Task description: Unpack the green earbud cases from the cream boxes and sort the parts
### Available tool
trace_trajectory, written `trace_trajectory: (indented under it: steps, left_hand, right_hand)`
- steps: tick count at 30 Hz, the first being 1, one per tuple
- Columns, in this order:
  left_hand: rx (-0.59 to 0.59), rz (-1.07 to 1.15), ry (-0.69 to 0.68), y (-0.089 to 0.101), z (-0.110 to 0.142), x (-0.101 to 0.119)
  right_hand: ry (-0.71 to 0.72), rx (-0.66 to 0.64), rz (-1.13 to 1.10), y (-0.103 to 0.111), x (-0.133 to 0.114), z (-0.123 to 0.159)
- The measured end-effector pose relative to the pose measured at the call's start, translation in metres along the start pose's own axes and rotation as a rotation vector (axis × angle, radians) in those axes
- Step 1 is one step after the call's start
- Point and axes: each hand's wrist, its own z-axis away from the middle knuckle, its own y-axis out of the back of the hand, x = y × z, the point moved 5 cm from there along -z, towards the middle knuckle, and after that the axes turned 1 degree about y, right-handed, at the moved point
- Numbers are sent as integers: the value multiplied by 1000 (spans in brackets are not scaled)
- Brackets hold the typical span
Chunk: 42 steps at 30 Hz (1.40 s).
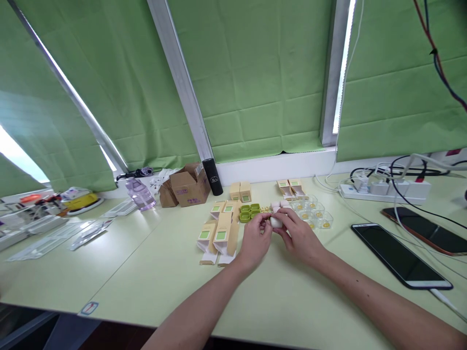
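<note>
My right hand is closed around a small white rounded piece, held just above the table. The fingers of my left hand are pinched together against the left side of this piece; what lies between them is hidden. Just beyond my hands stand pale pinkish-white small pieces. Left of these sits a group of square olive-green cups, with small yellow parts beside it. To the right are several clear plastic cups with yellow bits inside. Kraft boxes with green squares lie open left of my left hand.
More small boxes stand behind, closed ones and open ones. Farther back are a cardboard carton, black cylinder and purple bottle. Phones, cables and a power strip occupy the right side.
</note>
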Motion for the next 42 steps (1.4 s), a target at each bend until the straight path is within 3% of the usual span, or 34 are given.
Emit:
trace_trajectory:
  steps: [11,15,19,25,32,36,42]
  left_hand:
    - [-110,-208,-216,10,4,7]
    - [-122,-169,-173,8,4,4]
    - [-91,-153,-97,8,3,-1]
    - [-47,-201,-105,9,1,-4]
    - [14,-256,-135,16,-3,-9]
    - [50,-219,-141,20,-4,-9]
    - [121,-171,-122,26,-7,-11]
  right_hand:
    - [-159,4,-209,4,10,2]
    - [-218,6,-283,4,13,0]
    - [-309,27,-411,2,17,-1]
    - [-452,28,-626,-5,22,1]
    - [-697,227,-1018,-4,47,3]
    - [-846,248,-1275,-8,54,7]
    - [-917,244,-1410,-8,49,7]
